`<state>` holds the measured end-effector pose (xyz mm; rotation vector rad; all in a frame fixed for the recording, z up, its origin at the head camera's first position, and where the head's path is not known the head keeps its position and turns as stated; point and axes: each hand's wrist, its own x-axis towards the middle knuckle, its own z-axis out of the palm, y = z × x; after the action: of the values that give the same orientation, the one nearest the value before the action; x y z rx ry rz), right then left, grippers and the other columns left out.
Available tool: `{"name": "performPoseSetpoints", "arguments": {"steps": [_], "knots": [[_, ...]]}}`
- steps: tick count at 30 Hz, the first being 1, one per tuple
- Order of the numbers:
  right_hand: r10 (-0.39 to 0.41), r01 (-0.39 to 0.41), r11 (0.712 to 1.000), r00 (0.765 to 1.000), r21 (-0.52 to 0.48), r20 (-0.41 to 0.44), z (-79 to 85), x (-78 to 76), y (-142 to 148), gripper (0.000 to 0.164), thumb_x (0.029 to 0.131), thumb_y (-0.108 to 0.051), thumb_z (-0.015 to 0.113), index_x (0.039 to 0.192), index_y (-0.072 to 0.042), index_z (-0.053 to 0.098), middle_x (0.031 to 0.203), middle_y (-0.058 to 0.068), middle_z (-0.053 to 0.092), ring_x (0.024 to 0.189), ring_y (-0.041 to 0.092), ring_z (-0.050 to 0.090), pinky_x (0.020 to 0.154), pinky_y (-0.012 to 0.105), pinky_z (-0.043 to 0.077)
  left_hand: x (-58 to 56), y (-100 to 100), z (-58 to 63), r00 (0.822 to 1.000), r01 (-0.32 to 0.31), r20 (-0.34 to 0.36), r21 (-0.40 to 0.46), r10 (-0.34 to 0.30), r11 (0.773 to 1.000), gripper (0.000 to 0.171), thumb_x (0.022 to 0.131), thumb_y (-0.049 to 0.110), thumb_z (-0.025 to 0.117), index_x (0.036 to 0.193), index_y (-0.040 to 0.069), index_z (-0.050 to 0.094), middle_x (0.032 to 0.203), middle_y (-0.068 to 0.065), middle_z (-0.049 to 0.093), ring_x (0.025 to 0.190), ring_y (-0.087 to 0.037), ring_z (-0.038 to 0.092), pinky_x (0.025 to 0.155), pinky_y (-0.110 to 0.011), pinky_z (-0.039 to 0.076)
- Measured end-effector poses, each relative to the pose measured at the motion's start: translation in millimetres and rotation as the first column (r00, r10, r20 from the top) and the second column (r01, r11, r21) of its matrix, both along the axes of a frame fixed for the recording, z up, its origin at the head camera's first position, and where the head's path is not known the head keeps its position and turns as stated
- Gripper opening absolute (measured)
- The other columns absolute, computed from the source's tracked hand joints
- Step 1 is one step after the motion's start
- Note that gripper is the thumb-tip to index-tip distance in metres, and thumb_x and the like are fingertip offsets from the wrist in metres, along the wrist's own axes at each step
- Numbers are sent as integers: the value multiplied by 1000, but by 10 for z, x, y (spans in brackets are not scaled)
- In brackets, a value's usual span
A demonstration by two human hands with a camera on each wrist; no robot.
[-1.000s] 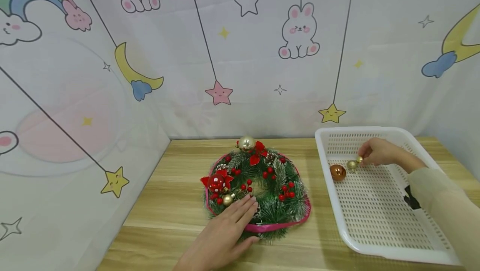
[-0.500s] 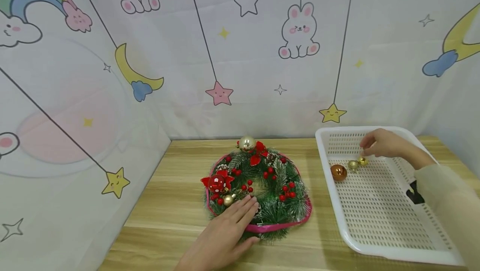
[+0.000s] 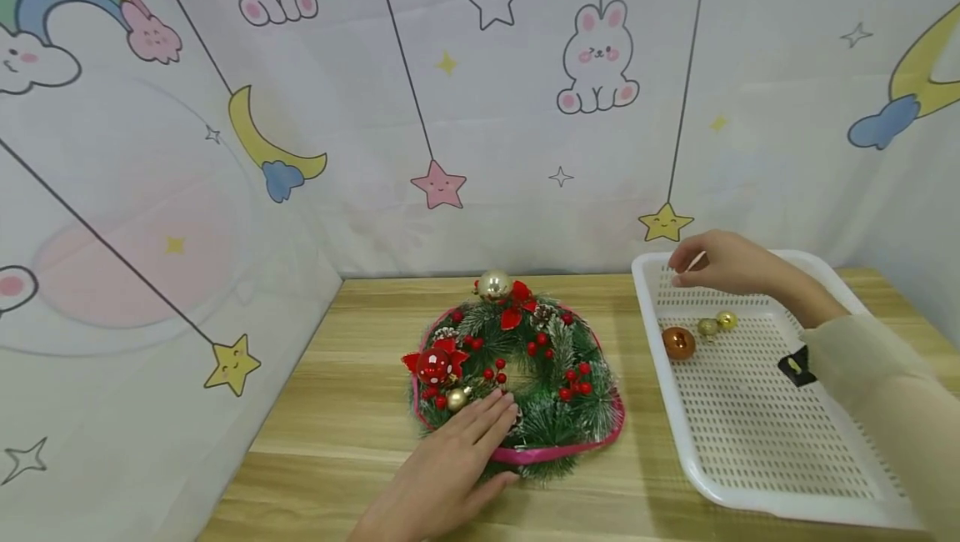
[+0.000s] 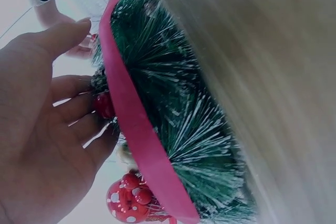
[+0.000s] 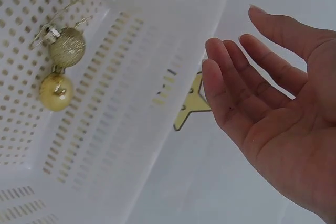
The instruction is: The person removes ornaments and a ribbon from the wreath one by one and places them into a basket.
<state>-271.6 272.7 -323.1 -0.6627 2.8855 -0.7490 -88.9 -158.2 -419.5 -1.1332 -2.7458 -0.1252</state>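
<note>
A green Christmas wreath (image 3: 555, 421) with red berries, frosted tips and a pink ribbon (image 4: 137, 129) lies on the table. My left hand (image 3: 457, 459) rests on its near left side with straight fingers. My right hand (image 3: 723, 263) is raised over the back left of a white basket (image 3: 693, 463), its fingers loosely bent and nothing between them. Inside the basket lie a copper bauble (image 3: 678, 343), a glittery gold bauble (image 5: 67, 47) and a shiny gold bauble (image 5: 56, 92). On the wreath sit a silvery-gold bauble (image 3: 495, 285), a red dotted bauble (image 3: 433, 366) and a small gold bauble (image 3: 457, 399).
The basket stands on the right of the wooden table (image 3: 330, 409), its rim close to the right forearm. Behind the table hangs a white printed cloth (image 3: 510, 125). A black wrist strap (image 3: 797, 366) shows at the right sleeve.
My right hand has let go of the shiny gold bauble, which now lies by the glittery one. The hand has risen and moved left. My left hand has stayed on the wreath.
</note>
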Motion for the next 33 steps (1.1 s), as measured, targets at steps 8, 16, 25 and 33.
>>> {"name": "performPoseSetpoints", "arguments": {"steps": [8,16,25,33], "knots": [[76,-76,997,997,-13,-29,186,56,-366,25,98,-22,75,114,-3,74,113,12,76,102,28,77,85,46,64,-9,16,31,1000,8,-17,-11,-8,1000,67,107,52,56,159,10,48,165,-7,49,155,-23,44,123,-41,46],[109,-111,993,993,-31,-40,323,-1,-648,22,101,-23,72,115,-7,75,116,11,76,106,29,76,89,48,63,-50,74,88,1000,7,-23,-39,-8,999,64,106,49,59,156,10,51,161,-8,54,151,-23,51,120,-41,49],[176,-178,983,983,-47,-45,397,-182,-1047,22,103,-27,68,115,-10,76,115,9,77,105,25,73,89,46,62,-107,144,117,987,50,-150,-51,-57,997,55,104,49,62,147,15,62,146,-3,67,135,-24,63,113,-39,55],[204,-199,973,979,-117,32,340,-352,-1352,24,104,-24,67,117,-5,75,108,12,78,93,21,74,83,39,64,-156,193,127,976,72,-203,-39,-79,997,47,103,46,65,141,17,67,139,0,71,128,-21,65,110,-38,56]]}}
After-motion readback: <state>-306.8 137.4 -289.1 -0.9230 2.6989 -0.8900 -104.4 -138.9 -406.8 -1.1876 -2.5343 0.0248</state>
